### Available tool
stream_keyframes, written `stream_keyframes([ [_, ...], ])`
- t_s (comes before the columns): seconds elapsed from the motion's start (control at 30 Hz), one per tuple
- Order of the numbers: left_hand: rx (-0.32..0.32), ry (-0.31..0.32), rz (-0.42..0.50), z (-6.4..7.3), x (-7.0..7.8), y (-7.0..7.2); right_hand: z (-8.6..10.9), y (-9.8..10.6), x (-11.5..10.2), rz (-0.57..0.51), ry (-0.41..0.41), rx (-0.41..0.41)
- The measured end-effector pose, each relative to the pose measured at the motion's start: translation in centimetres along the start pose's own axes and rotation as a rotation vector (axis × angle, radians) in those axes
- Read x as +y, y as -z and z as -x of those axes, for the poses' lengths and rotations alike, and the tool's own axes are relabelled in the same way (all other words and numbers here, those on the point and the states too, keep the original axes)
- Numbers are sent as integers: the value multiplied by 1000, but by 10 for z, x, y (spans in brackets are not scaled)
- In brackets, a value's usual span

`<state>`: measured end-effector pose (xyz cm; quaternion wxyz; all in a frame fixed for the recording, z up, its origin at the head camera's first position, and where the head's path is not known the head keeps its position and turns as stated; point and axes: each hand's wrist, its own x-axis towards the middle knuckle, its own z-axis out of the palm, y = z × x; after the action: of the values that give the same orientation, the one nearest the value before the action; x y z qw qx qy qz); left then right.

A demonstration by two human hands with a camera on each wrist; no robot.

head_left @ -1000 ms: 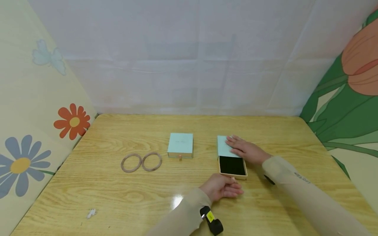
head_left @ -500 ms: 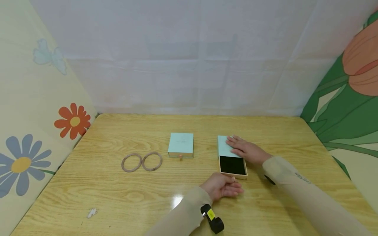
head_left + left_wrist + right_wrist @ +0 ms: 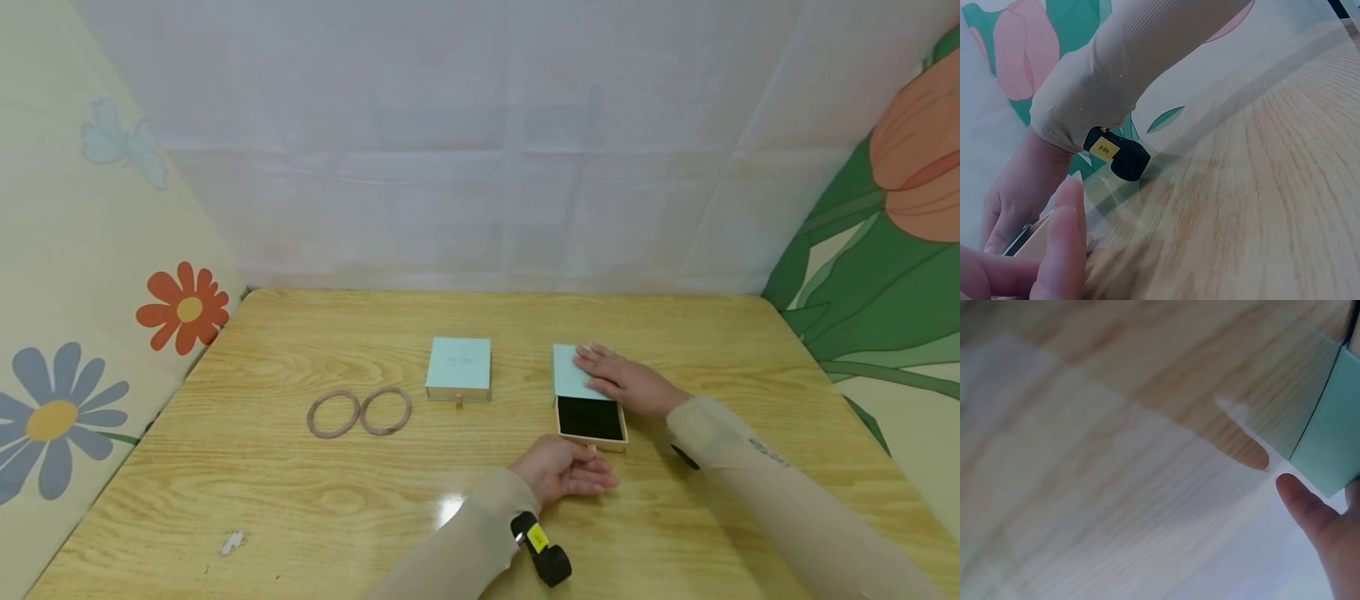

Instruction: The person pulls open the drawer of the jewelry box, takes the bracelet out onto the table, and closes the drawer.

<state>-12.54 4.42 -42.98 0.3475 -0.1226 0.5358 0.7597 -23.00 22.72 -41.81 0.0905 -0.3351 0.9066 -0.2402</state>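
A mint-green drawer box (image 3: 567,372) sits on the right side of the table. Its drawer (image 3: 590,418), lined in black, is partly out toward the person and has nothing in it. My left hand (image 3: 564,471) pinches the small pull tab at the drawer's front between thumb and finger. Lying flat with its fingers spread, my right hand (image 3: 628,383) rests on the box's lid. In the right wrist view, fingers show beside the green box side (image 3: 1329,431). The left wrist view hides most of the box behind the left fingers (image 3: 1063,250).
A second mint-green box (image 3: 459,364), its drawer fully in, stands left of the first. Two bangles (image 3: 334,414) lie side by side further left. A small white scrap (image 3: 232,542) lies near the front left. A white sheet (image 3: 450,167) hangs behind the wooden table (image 3: 337,508).
The drawer has slid slightly into its sleeve, and my left hand has moved a little away from me with it. The right hand stays on the lid.
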Motion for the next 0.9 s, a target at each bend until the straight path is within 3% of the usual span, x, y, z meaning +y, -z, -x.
stream_keyframes([
  [0.9, -5, 1, -2, -10, 5, 1, -1, 2, -1, 16, -11, -6],
])
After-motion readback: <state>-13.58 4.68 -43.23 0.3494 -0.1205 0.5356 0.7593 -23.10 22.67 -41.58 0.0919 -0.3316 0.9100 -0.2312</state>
